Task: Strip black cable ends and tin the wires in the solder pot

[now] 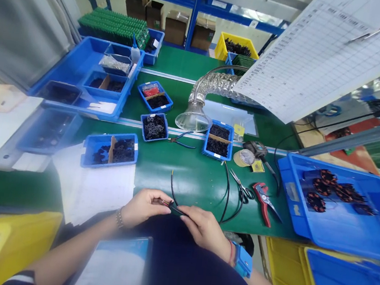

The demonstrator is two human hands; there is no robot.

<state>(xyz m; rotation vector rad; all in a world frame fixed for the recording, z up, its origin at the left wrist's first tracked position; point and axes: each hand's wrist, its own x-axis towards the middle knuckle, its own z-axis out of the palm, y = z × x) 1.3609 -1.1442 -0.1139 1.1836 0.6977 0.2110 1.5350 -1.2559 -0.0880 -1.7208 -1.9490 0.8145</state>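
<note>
Close to my body, at the front edge of the green bench, both hands meet on a black cable [173, 188]. My left hand [142, 208] pinches its end, where thin coloured wires show between thumb and fingers. A small dark piece sits at that spot, too small to name. My right hand [204, 228] grips the black cable a little further along, thumb and fingers closed. One stretch of cable curves up from the hands to a bare, yellowish tip. To the right lies another looped black cable [226, 198], beside the scissors [242, 186] and the red-handled cutters [265, 201].
Blue bins of small black parts [110, 150] stand left and centre. Pliers [181, 139] lie behind the hands. A clear fume hood [194, 117] hangs over the bench. A large blue tray [340, 227] stands right, and a paper sheet [321, 52] hangs upper right.
</note>
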